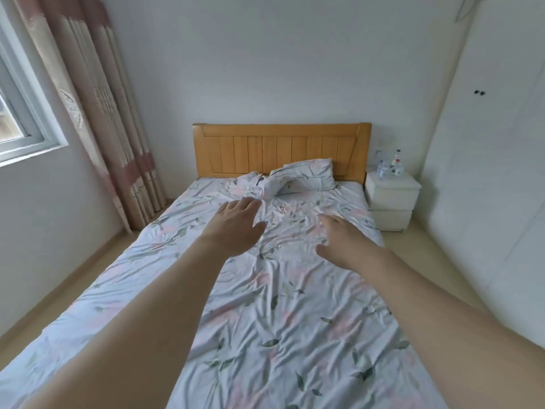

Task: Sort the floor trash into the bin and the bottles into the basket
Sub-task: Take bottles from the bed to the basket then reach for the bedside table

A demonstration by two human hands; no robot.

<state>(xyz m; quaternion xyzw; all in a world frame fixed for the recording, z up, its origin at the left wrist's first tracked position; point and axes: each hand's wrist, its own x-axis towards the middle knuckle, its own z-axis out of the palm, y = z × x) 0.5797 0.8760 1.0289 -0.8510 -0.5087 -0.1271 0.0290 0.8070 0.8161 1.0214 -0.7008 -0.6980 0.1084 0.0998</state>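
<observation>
Left hand (236, 224) and right hand (343, 242) are held over the bed (280, 305) — fingers extended, nothing gripped; bottles (389, 166) are noted on the nightstand (390, 196).

Three bottles (389, 166), one pillow (306, 174), two hands (236, 222)

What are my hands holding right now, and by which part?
Nothing. The left hand and right hand both reach out open over the bed sheet, fingers spread, gripping nothing.
</observation>
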